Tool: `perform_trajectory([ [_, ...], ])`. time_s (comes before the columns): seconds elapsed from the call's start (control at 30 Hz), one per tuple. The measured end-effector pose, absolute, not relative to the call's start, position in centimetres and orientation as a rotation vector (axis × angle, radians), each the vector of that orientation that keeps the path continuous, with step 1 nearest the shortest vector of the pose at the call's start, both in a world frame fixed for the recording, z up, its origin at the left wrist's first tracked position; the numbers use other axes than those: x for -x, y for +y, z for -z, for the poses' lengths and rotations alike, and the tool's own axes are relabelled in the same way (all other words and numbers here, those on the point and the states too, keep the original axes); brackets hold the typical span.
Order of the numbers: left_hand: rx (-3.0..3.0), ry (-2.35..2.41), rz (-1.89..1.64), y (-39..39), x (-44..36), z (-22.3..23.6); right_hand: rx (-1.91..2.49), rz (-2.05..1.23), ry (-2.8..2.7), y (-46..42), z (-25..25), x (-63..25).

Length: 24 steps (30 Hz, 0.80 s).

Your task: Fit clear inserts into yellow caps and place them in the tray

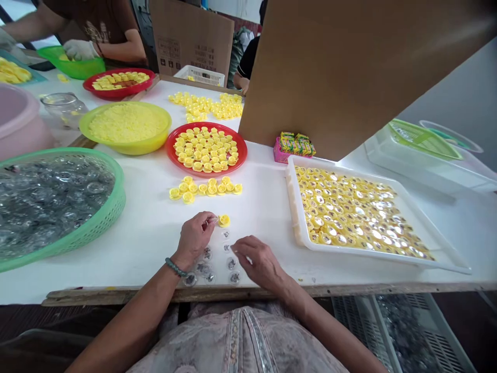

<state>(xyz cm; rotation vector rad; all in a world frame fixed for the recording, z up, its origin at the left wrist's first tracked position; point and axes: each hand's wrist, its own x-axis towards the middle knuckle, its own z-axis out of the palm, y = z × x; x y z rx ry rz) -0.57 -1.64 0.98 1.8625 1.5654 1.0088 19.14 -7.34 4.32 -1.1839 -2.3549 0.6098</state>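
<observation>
My left hand (196,235), with a bead bracelet (176,267) at the wrist, is closed in a pinch beside a small round yellow plastic piece (224,221). Whatever its fingertips hold is too small to make out. My right hand (258,260) hovers low over the table, thumb and fingers drawn together by a short column of clear round pieces with dark prints (232,263). Anything between those fingers is hidden. More clear printed pieces (202,268) lie under and beside my left wrist. Farther forward, several yellow pieces (212,189) form a loose cluster.
A red tray (168,150) of yellow pieces stands ahead; a green basket (120,194) of clear pieces is left. At right is a white tray (294,228) of filled yellow pieces, beside a tall cardboard panel (310,67). A gloved co-worker (116,31) works across the table.
</observation>
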Motion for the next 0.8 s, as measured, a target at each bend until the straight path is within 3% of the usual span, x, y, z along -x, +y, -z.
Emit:
perform_trajectory([
  [0.3, -1.839, 1.591, -1.077, -1.3, 1.3, -0.8, 1.225, -0.342, -2.569, -3.5, -1.6, -18.3],
  [0.57, -1.908, 1.442, -1.063, -1.8, 0.8, -1.0, 1.293, -0.445, -2.419, -4.8, -1.5, -18.7],
  [0.8, -1.889, 1.35, -1.073, -2.1, 0.6, -1.0, 1.508, -0.744, -2.03, -5.0, -0.8, -18.8],
])
